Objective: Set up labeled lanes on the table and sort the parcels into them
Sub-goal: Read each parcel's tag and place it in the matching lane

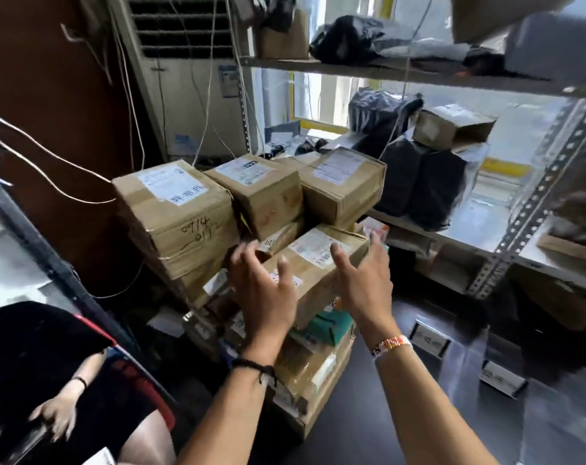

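A stack of brown cardboard parcels with white shipping labels fills the middle of the view. My left hand [263,290] and my right hand [363,280] reach out with fingers spread on either side of one long parcel [318,260] lying tilted at the front of the stack. My left hand's fingertips hover at its near left end and my right hand lies along its right side. Neither hand grips it. Behind it stand three larger boxes: one marked 0914 [177,213], a middle one [261,193] and a right one [345,182]. Two white label cards [431,340] [503,377] lie on the dark table.
A metal rack [536,209] at right holds black bags [419,182] and boxes. A tall air conditioner [191,78] stands behind the stack, with loose cords hanging at left. Another person sits at lower left [56,414]. More parcels, one teal [332,327], lie under the stack.
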Motion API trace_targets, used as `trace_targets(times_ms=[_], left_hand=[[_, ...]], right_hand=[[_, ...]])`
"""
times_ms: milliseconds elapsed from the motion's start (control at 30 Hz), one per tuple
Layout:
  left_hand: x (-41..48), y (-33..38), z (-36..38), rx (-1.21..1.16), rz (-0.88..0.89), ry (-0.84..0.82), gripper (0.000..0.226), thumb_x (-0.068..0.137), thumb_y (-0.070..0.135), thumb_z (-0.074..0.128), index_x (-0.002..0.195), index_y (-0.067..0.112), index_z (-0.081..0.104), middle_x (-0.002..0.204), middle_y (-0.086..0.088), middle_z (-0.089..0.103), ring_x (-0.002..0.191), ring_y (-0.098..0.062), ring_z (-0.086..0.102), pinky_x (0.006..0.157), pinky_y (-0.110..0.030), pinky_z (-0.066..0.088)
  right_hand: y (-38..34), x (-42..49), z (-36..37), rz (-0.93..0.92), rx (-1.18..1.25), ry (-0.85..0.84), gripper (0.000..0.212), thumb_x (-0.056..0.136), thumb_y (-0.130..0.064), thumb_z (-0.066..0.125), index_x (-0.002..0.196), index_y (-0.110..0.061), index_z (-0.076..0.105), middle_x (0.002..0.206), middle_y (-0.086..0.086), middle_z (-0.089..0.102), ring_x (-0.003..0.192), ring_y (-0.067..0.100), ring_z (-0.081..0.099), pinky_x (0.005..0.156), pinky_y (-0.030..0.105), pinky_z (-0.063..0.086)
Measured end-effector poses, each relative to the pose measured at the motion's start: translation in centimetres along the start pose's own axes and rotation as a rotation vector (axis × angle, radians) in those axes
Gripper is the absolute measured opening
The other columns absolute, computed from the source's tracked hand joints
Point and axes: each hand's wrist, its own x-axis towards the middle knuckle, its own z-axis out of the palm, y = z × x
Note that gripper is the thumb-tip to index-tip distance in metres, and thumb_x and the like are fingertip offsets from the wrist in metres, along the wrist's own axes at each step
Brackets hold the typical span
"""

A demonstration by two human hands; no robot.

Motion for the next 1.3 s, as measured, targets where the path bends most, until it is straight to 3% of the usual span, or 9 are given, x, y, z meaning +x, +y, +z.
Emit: trace_targets(times_ms=[133, 367, 500, 633, 800, 933, 1000, 1167, 1300], left_hand=[[0.9, -1.1, 0.3, -0.255, -0.357, -0.142, 0.060, 0.100, 0.037, 0.058, 0.149, 0.007, 0.044, 0.148, -0.018, 0.052, 0.133, -0.031, 0.050, 0.113, -0.038, 0.039], [-2.3, 1.1, 0.2, -0.530, -0.136, -0.078, 0.027, 0.101, 0.046, 0.042, 0.115, 0.032, 0.061, 0.116, -0.004, 0.068, 0.111, -0.024, 0.065, 0.098, -0.053, 0.053], [-3.8, 4.5, 0.3, -0.659, -0.040, -0.221, 0.034, 0.105, 0.035, 0.041, 0.115, 0.015, 0.067, 0.108, -0.006, 0.073, 0.103, -0.020, 0.071, 0.086, -0.032, 0.056], [-5.3, 7.4, 1.8, -0.719, -0.065, -0.390, 0.026, 0.108, 0.029, 0.048, 0.117, 0.019, 0.071, 0.110, -0.005, 0.078, 0.106, -0.022, 0.074, 0.090, -0.033, 0.058], [-7.5, 10.6, 3.3, -0.738, -0.018, -0.654, 0.027, 0.110, 0.015, 0.044, 0.112, 0.030, 0.067, 0.095, 0.027, 0.077, 0.097, 0.011, 0.070, 0.083, -0.006, 0.050], [-7.9, 11.2, 5.4, -0.697, 0.003, -0.875, 0.038, 0.104, 0.046, 0.056, 0.137, 0.029, 0.065, 0.132, 0.017, 0.071, 0.132, -0.002, 0.059, 0.114, -0.028, 0.044], [-8.5, 11.9, 6.4, -0.690, -0.024, -1.018, 0.054, 0.100, 0.055, 0.059, 0.147, 0.030, 0.056, 0.143, 0.007, 0.066, 0.138, -0.015, 0.057, 0.118, -0.043, 0.042], [-11.8, 15.3, 10.0, -0.772, -0.110, -1.050, 0.030, 0.107, 0.026, 0.054, 0.134, 0.017, 0.061, 0.113, 0.000, 0.079, 0.102, -0.015, 0.077, 0.078, -0.023, 0.060], [-15.5, 16.6, 13.1, -0.834, -0.170, -1.036, 0.035, 0.107, 0.020, 0.055, 0.140, 0.009, 0.056, 0.121, -0.010, 0.076, 0.107, -0.019, 0.075, 0.085, -0.025, 0.060]], right_hand=[[0.7, 1.1, 0.9, 0.050, -0.069, -0.021, 0.096, 0.092, -0.063, 0.064, 0.166, -0.029, 0.015, 0.172, -0.001, 0.026, 0.155, 0.026, 0.030, 0.123, 0.053, 0.025], [0.4, -0.1, -2.4, -0.073, 0.392, 0.091, 0.087, 0.080, -0.060, 0.072, 0.154, -0.055, 0.026, 0.162, -0.014, 0.036, 0.145, 0.007, 0.042, 0.121, 0.049, 0.039], [-1.3, -0.4, -6.8, -0.183, 0.664, 0.166, 0.082, 0.091, -0.031, 0.069, 0.160, -0.041, 0.027, 0.163, -0.006, 0.035, 0.136, 0.010, 0.056, 0.111, 0.043, 0.052], [-1.9, -0.3, -10.9, -0.283, 0.741, 0.220, 0.078, 0.093, -0.016, 0.065, 0.160, -0.032, 0.029, 0.167, -0.005, 0.034, 0.134, 0.016, 0.060, 0.113, 0.049, 0.050], [-1.1, -1.0, -15.8, -0.313, 0.721, 0.249, 0.071, 0.100, -0.001, 0.060, 0.159, -0.028, 0.032, 0.163, -0.006, 0.038, 0.127, 0.013, 0.064, 0.108, 0.046, 0.053], [0.6, -1.5, -19.4, -0.328, 0.704, 0.242, 0.073, 0.100, 0.006, 0.056, 0.162, -0.023, 0.030, 0.166, 0.005, 0.035, 0.122, 0.012, 0.067, 0.097, 0.034, 0.056], [1.6, -2.0, -20.7, -0.337, 0.675, 0.204, 0.075, 0.099, 0.005, 0.057, 0.163, -0.024, 0.029, 0.167, 0.004, 0.035, 0.129, 0.016, 0.063, 0.104, 0.041, 0.055], [4.6, -3.5, -23.4, -0.281, 0.481, 0.203, 0.071, 0.106, -0.022, 0.055, 0.161, -0.051, 0.022, 0.171, -0.004, 0.031, 0.144, 0.024, 0.051, 0.111, 0.048, 0.051], [7.5, -5.0, -25.6, -0.213, 0.110, 0.305, 0.063, 0.105, -0.047, 0.045, 0.159, -0.061, 0.015, 0.171, -0.010, 0.029, 0.153, 0.016, 0.038, 0.120, 0.051, 0.040]])
